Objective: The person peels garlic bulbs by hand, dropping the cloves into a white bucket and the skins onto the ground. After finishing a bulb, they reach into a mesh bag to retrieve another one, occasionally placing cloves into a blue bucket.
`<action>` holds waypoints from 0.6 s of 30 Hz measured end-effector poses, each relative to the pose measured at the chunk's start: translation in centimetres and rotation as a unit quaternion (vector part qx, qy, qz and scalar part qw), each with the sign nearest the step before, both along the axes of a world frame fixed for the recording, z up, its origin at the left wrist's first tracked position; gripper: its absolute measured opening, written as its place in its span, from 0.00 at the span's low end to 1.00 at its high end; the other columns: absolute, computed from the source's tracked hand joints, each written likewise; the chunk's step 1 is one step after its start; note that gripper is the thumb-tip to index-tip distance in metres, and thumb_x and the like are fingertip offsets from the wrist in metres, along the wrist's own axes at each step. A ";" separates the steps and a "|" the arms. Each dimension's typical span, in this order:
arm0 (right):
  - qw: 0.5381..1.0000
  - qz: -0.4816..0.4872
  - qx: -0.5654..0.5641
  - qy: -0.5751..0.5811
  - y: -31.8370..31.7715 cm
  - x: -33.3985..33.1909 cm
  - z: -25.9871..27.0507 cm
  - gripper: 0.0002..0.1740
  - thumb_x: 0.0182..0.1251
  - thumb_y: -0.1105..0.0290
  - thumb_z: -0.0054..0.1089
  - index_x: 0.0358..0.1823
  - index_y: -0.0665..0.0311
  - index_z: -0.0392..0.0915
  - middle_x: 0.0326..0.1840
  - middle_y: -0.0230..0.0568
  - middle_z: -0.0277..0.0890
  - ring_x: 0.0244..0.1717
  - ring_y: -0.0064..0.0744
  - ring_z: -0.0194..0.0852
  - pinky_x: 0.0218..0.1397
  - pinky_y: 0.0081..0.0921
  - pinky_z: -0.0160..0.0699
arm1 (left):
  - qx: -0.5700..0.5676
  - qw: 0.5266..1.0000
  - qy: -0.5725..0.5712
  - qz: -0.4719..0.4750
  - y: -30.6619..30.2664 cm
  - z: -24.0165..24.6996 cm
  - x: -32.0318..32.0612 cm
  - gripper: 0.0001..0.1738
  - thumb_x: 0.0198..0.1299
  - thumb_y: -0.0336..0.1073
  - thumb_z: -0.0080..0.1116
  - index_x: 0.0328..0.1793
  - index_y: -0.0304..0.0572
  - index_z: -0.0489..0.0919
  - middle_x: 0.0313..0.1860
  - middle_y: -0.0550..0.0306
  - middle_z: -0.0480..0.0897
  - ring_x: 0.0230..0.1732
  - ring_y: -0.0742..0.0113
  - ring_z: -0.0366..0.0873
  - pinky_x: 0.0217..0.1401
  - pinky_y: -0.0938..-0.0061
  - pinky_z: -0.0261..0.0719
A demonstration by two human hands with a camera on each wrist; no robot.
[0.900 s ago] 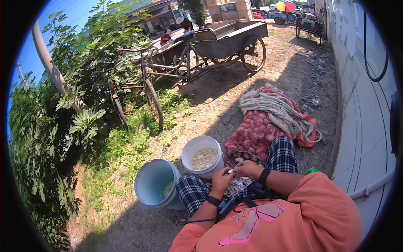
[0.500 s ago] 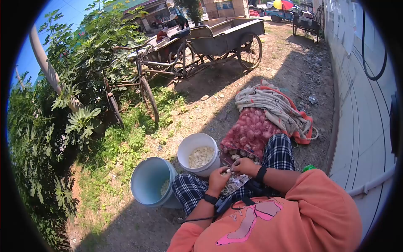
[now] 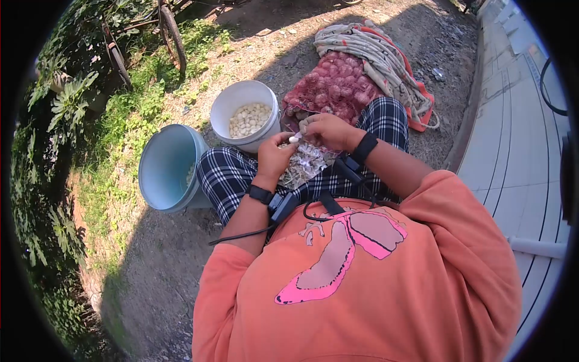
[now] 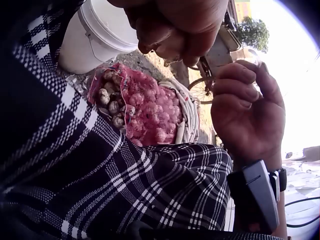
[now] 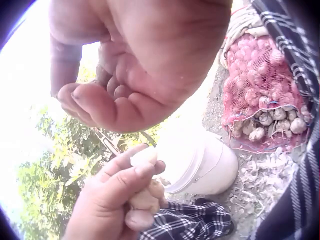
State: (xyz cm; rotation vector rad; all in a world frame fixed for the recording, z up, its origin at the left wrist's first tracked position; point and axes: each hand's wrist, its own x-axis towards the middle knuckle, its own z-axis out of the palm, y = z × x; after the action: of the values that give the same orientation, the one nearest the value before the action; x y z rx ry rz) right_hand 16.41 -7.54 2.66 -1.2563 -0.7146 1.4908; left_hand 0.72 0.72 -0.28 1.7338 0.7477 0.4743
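Between thumb and fingers, the left hand (image 3: 274, 158) (image 5: 107, 200) holds a peeled white garlic clove (image 3: 294, 139) (image 5: 144, 157). More cloves (image 5: 146, 200) are gripped lower in that palm. Close beside it on the right is the right hand (image 3: 332, 131) (image 4: 250, 107), its fingers curled and thumb near the index fingertip; whether a bit of skin is pinched there is unclear. Loose garlic skins (image 3: 307, 161) lie on the lap below. A white bucket (image 3: 276, 123) holds many peeled cloves (image 3: 249, 119). A red mesh bag (image 3: 338, 84) of whole bulbs lies open beyond the hands.
A light blue bucket (image 3: 145, 172) stands left of the knee, with pale pieces inside. A striped cloth (image 3: 374, 57) lies behind the mesh bag. Plants (image 3: 72, 99) and cart wheels (image 3: 172, 37) are at upper left; a pale wall (image 3: 512, 151) runs along the right.
The head view has tilted down, so buckets, bag and hands appear higher in it. The right hand has moved slightly apart from the left, which still holds the white clove.
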 end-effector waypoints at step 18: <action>0.972 -0.105 -0.096 0.186 0.8 -0.8 -4.6 0.12 0.62 0.58 0.44 0.29 0.58 0.68 0.21 0.29 0.65 0.21 0.21 0.64 0.22 0.15 0.65 | -0.367 0.923 -0.118 -0.023 0.5 -0.2 0.0 0.20 0.48 0.34 0.61 0.48 0.41 0.69 0.36 0.61 0.75 0.31 0.79 0.73 0.19 0.89 0.66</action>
State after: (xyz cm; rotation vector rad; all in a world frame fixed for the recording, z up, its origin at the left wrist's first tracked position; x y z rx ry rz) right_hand 15.63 -6.71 -1.99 -1.1086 -0.1876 1.5848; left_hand 0.68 1.22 -0.44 0.9688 0.6023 0.3041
